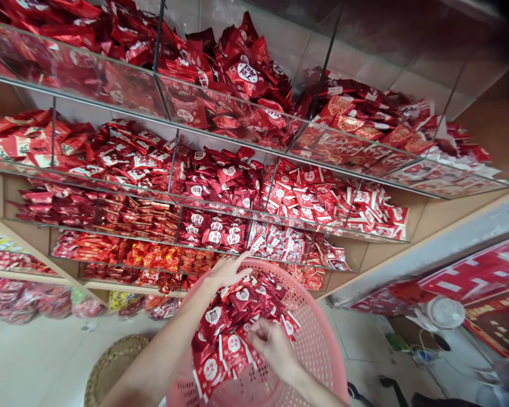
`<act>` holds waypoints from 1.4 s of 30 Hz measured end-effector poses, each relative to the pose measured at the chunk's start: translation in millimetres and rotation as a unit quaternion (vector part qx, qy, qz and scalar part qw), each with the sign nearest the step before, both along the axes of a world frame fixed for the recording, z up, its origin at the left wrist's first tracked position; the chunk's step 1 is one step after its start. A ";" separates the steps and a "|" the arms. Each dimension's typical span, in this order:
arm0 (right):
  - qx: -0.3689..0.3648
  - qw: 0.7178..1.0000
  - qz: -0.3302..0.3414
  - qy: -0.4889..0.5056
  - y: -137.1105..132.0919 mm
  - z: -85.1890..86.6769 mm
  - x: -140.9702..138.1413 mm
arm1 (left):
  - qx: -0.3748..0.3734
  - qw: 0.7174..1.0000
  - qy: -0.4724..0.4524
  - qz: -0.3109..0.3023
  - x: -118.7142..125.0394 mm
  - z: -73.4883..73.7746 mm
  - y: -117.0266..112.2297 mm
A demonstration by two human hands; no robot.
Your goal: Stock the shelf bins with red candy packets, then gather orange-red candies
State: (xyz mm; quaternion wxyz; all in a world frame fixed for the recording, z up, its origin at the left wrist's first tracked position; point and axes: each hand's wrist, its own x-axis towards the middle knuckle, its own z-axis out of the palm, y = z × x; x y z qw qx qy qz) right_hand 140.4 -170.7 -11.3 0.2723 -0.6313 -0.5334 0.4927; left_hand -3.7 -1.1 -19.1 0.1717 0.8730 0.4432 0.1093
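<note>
A pink perforated plastic basket point(337, 339) holds a heap of small red and dark-red wrapped candy packets point(241, 297) with white printed emblems. At its far rim, my left hand point(229, 270) has its fingers stretched out, beside the heap and close to the lowest shelf bins. My right hand point(275, 345) is inside the basket, over the near side of the heap. Its fingers are curled together against the packets, and what they hold, if anything, is hidden. Lighter red packets point(233, 346) lie just left of it.
Tiered shelves with clear-fronted bins point(237, 121) full of red packets rise ahead. A woven round stool point(114, 362) stands left of the basket. Filled bags point(46, 299) line the floor under the shelves. At the right are red printed boxes point(483, 265) and a clear plastic tub point(445, 312).
</note>
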 end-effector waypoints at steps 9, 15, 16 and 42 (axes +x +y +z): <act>0.099 0.934 0.085 -0.333 18.1 -17.4 36.7 | -0.001 1.000 -0.003 -0.002 -0.1 4.6 -2.2; 0.053 0.939 0.058 -0.334 25.4 -29.1 32.5 | 0.005 1.000 -0.006 -0.001 0.0 3.6 -2.2; 0.052 0.940 0.057 -0.334 25.9 -29.0 31.7 | 0.004 1.000 -0.006 -0.001 -0.1 3.3 -2.1; 0.139 0.920 0.037 -0.365 40.3 36.2 44.8 | 0.001 1.000 -0.019 -0.006 -1.2 -5.1 1.2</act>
